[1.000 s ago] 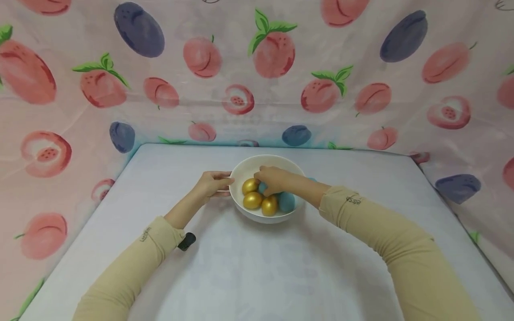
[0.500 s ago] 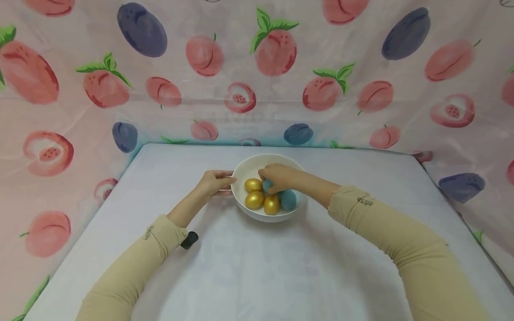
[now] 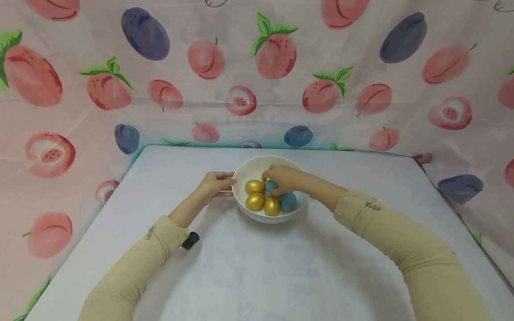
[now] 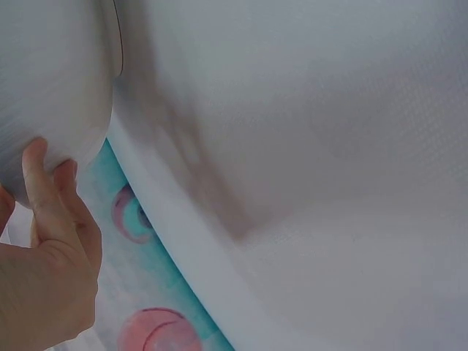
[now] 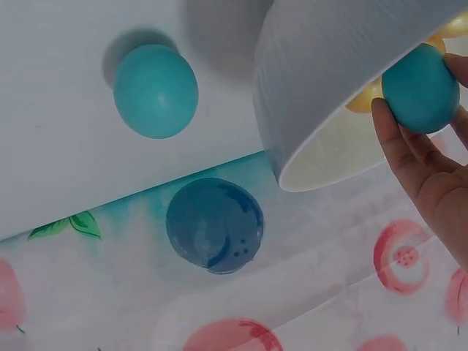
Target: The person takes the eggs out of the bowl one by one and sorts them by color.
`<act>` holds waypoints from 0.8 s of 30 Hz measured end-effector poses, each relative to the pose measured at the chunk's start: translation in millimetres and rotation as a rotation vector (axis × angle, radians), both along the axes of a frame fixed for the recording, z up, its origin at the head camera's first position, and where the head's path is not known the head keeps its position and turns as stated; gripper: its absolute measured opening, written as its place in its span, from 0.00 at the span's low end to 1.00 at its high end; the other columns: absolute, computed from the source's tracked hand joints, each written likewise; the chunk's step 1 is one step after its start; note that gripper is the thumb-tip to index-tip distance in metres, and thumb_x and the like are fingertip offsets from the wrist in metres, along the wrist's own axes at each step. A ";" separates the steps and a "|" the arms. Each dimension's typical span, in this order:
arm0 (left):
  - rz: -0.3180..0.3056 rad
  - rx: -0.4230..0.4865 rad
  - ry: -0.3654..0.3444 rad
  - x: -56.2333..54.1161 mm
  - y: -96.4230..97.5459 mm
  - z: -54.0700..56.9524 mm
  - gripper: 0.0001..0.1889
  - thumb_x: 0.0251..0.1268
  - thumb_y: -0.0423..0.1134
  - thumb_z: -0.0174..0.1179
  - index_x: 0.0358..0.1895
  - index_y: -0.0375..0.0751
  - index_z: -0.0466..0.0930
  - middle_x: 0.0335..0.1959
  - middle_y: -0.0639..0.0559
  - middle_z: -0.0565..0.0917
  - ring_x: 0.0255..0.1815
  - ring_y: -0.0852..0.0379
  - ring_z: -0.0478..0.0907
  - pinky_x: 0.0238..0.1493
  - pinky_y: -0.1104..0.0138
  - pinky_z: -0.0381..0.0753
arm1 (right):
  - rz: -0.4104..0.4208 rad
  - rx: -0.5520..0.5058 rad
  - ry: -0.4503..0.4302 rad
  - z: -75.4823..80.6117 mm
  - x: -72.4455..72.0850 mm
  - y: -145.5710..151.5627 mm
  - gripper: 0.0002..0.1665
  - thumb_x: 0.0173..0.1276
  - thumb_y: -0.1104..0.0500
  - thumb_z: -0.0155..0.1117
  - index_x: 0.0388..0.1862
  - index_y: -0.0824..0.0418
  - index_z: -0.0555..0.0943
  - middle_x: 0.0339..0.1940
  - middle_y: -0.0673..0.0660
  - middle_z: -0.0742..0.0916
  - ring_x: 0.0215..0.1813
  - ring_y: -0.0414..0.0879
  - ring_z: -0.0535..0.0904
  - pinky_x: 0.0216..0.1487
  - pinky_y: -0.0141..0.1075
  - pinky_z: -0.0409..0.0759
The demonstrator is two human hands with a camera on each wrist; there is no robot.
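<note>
A white bowl stands on the table with several gold eggs and blue eggs inside. My left hand holds the bowl at its left side, thumb at the rim and fingers along the outer wall; the left wrist view shows those fingertips against the wall. Over the bowl, my right hand pinches a blue egg between thumb and fingers. That egg overlaps the bowl's rim in the right wrist view, with gold eggs behind it.
Another blue egg lies on the white table beside the bowl, mostly hidden by the right arm in the head view. A fruit-print cloth stands behind the table. A small black object sits at the left cuff.
My right hand has shifted slightly to the right within the bowl, carrying the blue egg, and a bit of gold egg now shows behind it. The left hand keeps its hold.
</note>
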State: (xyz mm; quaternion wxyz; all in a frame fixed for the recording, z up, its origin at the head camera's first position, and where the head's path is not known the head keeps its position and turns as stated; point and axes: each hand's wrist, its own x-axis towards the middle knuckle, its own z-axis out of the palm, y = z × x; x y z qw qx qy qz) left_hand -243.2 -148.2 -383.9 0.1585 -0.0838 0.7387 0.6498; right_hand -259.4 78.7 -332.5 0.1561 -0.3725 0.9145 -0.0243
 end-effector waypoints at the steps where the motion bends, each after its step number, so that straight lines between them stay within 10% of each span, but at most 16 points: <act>1: -0.003 -0.001 0.001 -0.3 0.2 0.3 0.25 0.64 0.33 0.59 0.65 0.32 0.68 0.60 0.32 0.74 0.31 0.63 0.82 0.36 0.69 0.88 | -0.002 -0.003 -0.002 0.5 0.1 1.4 0.24 0.59 0.61 0.68 0.55 0.60 0.77 0.45 0.60 0.79 0.44 0.49 0.74 0.54 0.39 0.79; 24: 0.024 0.005 -0.027 -6.1 7.3 8.9 0.25 0.63 0.33 0.59 0.64 0.33 0.69 0.57 0.34 0.76 0.30 0.64 0.81 0.36 0.69 0.88 | -0.094 -0.215 -0.024 9.7 -1.9 32.1 0.25 0.59 0.59 0.69 0.55 0.60 0.74 0.52 0.61 0.78 0.52 0.51 0.76 0.58 0.44 0.81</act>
